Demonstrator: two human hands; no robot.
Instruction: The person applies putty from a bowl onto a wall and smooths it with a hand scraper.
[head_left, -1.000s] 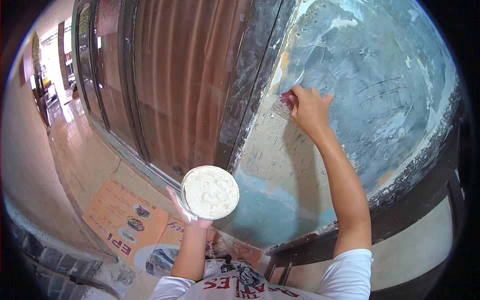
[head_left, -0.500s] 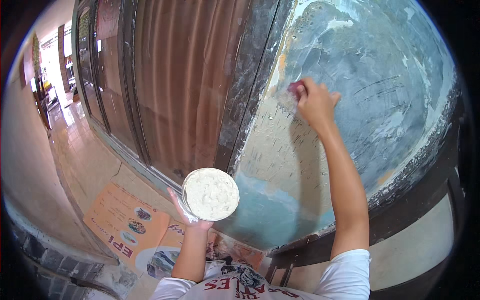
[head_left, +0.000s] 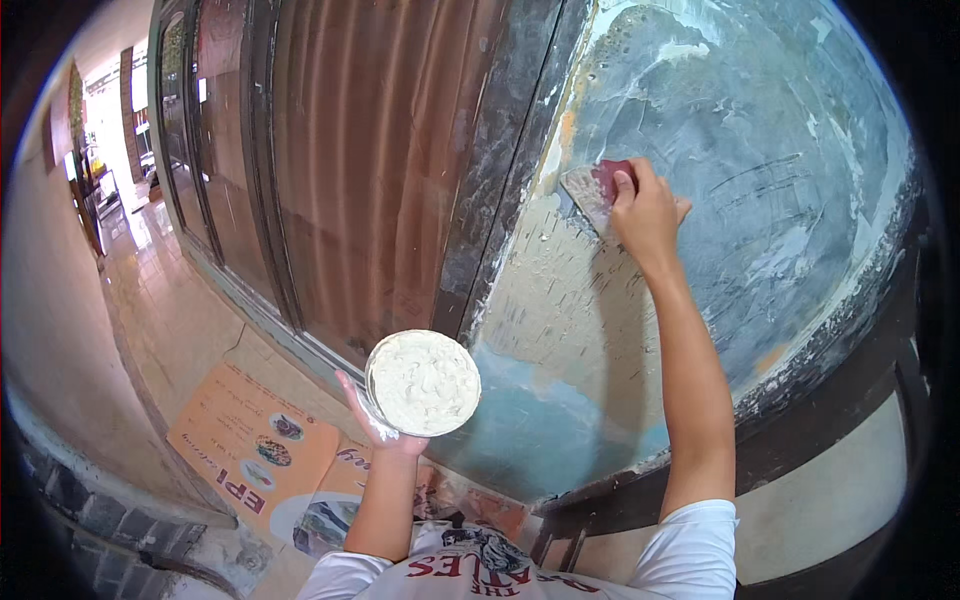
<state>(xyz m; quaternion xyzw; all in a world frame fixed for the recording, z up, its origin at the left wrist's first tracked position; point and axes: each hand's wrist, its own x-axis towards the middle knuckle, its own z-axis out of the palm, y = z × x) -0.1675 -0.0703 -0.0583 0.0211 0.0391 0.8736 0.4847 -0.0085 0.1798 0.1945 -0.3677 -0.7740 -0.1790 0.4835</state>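
Observation:
My right hand grips the dark red handle of a putty knife. Its broad blade, smeared with pale putty, lies against the wall, close to the door frame's edge. Below the blade runs a patch of fresh beige putty with small pits and streaks; above and to the right the wall is blue-grey with whitish smears. Held from beneath on my left hand is a round tub of off-white putty, its surface lumpy. White residue marks that palm and thumb.
A dark wooden door frame borders the wall, with brown curtains behind glass. Orange printed banners cover part of the floor below. A dark curved frame stands at lower right, and a tiled passage runs off left.
The putty knife has turned so that more of its blade shows, and my right hand has shifted slightly right. The tub in my left hand has barely moved.

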